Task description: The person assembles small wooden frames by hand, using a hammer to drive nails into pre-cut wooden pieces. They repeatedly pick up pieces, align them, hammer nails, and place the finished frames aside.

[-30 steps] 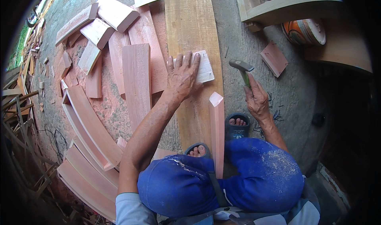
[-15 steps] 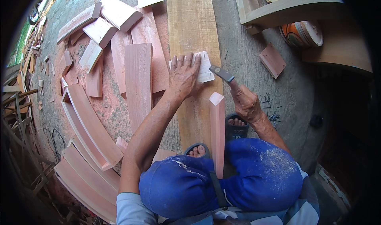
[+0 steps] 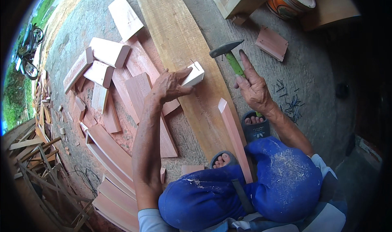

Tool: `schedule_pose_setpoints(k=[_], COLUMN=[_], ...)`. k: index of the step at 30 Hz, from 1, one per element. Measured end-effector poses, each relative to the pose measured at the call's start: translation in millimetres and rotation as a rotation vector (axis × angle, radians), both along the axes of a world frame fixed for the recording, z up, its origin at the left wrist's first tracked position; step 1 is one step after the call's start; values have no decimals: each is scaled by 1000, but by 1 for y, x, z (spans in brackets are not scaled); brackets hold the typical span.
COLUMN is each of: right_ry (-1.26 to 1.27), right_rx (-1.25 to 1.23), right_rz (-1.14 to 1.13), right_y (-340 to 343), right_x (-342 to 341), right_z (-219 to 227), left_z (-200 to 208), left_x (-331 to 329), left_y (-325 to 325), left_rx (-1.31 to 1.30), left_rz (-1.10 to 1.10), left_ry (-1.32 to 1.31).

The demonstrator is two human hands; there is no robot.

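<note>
My left hand point(image 3: 170, 85) is closed round the side of a small pale wood block point(image 3: 193, 74), thumb and fingers on either side. A thin dark nail-like bit shows at the block's top edge. The block is over a long yellowish-brown plank point(image 3: 179, 35) on the floor. To the right, my right hand point(image 3: 254, 87) grips a hammer point(image 3: 234, 62) by its green handle, index finger stretched along it. The dark hammer head is raised, apart from the block. A pinkish square wood stick point(image 3: 236, 140) leans between my knees, its pale tip on the plank side.
Several nails point(image 3: 293, 105) lie scattered on the concrete at right. Beyond them sit a pinkish block point(image 3: 272, 43), an orange-and-white bucket point(image 3: 290, 2) and a wooden frame point(image 3: 245, 1). Cut wood pieces point(image 3: 107, 52) crowd the left, with curved pieces point(image 3: 116, 205) nearer me.
My left hand has gone from lying flat on the block to gripping its side, and the block is turned. The hammer's head has swung up and away from it. The view has shifted.
</note>
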State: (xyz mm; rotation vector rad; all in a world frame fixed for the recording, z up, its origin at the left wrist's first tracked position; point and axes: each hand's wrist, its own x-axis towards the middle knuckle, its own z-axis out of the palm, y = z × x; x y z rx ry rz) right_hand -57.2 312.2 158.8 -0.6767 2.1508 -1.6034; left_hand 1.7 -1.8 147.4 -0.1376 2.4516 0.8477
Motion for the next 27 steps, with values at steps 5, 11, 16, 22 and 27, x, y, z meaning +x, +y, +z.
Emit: schedule_pose_setpoints(k=[5, 11, 16, 22, 27], right_ry=[-58, -119, -57, -152, -415], right_rx=[37, 112, 193, 118, 87], right_rz=[-22, 6, 74, 29, 139], right_y=[-3, 0, -2, 3, 12], right_x=[-5, -7, -12, -7, 11], right_z=[3, -3, 5, 1, 5], left_z=[7, -10, -5, -1, 27], left_x=[-26, -19, -11, 21, 47], left_y=[-23, -26, -19, 37, 57], left_rx=[130, 262, 262, -340, -263], left_rz=[110, 189, 205, -75, -109], left_ry=[-154, -169, -52, 543, 334])
